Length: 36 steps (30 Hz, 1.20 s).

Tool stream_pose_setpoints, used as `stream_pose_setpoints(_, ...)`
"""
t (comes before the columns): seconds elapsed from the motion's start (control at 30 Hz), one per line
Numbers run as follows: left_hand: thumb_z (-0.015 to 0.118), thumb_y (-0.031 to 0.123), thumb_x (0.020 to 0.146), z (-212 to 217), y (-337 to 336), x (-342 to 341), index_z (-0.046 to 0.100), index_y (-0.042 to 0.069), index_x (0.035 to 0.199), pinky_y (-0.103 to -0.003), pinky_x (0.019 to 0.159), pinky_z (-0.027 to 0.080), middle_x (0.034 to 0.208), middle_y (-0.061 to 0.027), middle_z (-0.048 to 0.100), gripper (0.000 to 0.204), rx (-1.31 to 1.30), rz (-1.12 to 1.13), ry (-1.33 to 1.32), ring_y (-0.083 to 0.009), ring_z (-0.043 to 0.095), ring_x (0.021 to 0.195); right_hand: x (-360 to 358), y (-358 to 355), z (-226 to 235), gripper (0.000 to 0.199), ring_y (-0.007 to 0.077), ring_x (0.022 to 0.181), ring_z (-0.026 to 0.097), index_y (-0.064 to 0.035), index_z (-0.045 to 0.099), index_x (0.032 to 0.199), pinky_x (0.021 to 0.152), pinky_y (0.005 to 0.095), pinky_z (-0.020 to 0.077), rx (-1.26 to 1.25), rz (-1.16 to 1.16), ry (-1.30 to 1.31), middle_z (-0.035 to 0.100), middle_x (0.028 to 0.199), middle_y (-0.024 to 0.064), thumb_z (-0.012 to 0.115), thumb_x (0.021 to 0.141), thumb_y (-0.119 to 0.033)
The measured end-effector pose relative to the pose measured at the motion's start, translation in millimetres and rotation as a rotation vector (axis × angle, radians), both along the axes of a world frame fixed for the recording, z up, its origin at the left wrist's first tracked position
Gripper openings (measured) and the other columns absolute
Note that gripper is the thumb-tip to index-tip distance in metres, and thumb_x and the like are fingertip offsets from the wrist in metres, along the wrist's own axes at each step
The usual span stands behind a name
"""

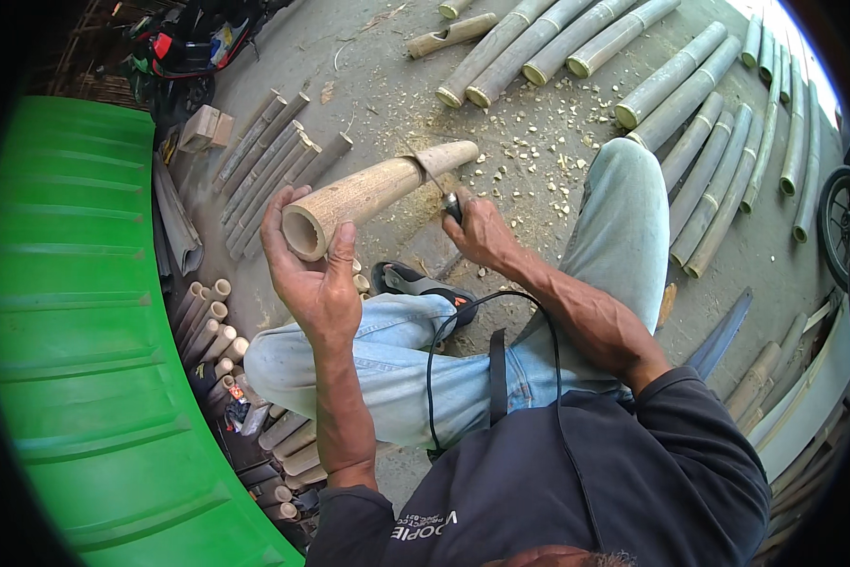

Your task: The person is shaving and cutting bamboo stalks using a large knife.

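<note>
A pale, scraped bamboo tube point(373, 194) is held up in front of me, its hollow near end facing me and its far end pointing to the right. My left hand point(313, 274) grips the near end, thumb on one side and fingers on the other. My right hand point(486, 231) is closed round the dark handle of a knife point(429, 175). The thin blade lies against the tube near its far end. Whether the blade is cutting into the wall cannot be made out.
Bamboo chips point(538, 189) litter the concrete floor. Long bamboo poles point(676, 80) lie to the far right, shorter bamboo pieces point(274, 170) to the left. A green corrugated panel point(75, 331) fills the left side. A saw blade point(721, 333) lies at right, near a wheel point(839, 227).
</note>
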<state>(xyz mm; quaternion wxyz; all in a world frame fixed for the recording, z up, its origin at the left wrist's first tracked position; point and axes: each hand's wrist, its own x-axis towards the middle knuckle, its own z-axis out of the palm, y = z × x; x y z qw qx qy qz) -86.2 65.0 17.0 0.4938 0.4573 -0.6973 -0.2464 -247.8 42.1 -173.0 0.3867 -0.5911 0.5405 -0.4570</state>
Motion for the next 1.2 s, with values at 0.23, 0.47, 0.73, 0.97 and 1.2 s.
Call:
stream_pose_setpoints(0.23, 0.071, 0.005, 0.093, -4.5, 3.7, -5.1, 0.036, -0.003, 0.145, -0.040, 0.110, 0.043, 0.138, -0.0194, 0.049, 0.063, -0.004, 0.075, 0.062, -0.0277, 0.051, 0.130, 1.1, -0.3, -2.0, 0.024, 0.0446, 0.066, 0.067, 0.0056, 0.053, 0.099, 0.060, 0.0509, 0.0507, 0.058, 0.028, -0.056, 0.061, 0.068, 0.0295, 0.063, 0.089, -0.014)
stream_pose_setpoints(0.47, 0.071, 0.006, 0.093, -5.3, 10.4, -16.1, 0.036, -0.004, 0.144, -0.040, 0.109, 0.044, 0.134, -0.0196, 0.050, 0.063, -0.012, 0.219, 0.051, -0.0278, 0.051, 0.129, 10.5, 3.1, 0.7, 0.024, 0.0472, 0.066, 0.064, 0.0052, 0.052, 0.099, 0.060, 0.0528, 0.0485, -0.036, 0.035, -0.074, 0.060, 0.067, 0.0286, 0.062, 0.089, -0.014)
stream_pose_setpoints(0.73, 0.070, 0.003, 0.092, -7.3, 3.5, 2.5, 0.045, -0.003, 0.135, -0.039, 0.108, 0.045, 0.131, -0.0162, 0.051, 0.050, -0.039, 0.113, 0.111, -0.0253, 0.053, 0.125, 4.1, 9.8, 20.8, 0.025, 0.0458, 0.069, 0.068, 0.0051, 0.052, 0.098, 0.061, 0.0506, 0.0512, -0.167, 0.149, -0.048, 0.061, 0.068, 0.0287, 0.064, 0.087, -0.014)
stream_pose_setpoints(0.97, 0.069, 0.000, 0.088, -11.5, -2.6, 3.7, 0.053, 0.001, 0.122, -0.039, 0.110, 0.043, 0.127, -0.0135, 0.055, 0.038, -0.067, 0.116, 0.159, -0.0249, 0.054, 0.124, -2.5, 3.8, 10.1, 0.019, 0.0452, 0.066, 0.067, 0.0040, 0.056, 0.092, 0.060, 0.0500, 0.0514, -0.113, 0.088, 0.019, 0.061, 0.067, 0.0283, 0.062, 0.088, -0.014)
stream_pose_setpoints(1.2, 0.069, -0.003, 0.084, -11.2, -3.7, 0.4, 0.054, 0.002, 0.119, -0.042, 0.111, 0.041, 0.127, -0.0143, 0.055, 0.038, -0.085, 0.074, 0.075, -0.0259, 0.054, 0.125, -10.9, -5.1, -1.2, 0.021, 0.0442, 0.067, 0.067, 0.0045, 0.056, 0.093, 0.061, 0.0511, 0.0507, -0.055, 0.014, 0.023, 0.061, 0.067, 0.0276, 0.062, 0.087, -0.015)
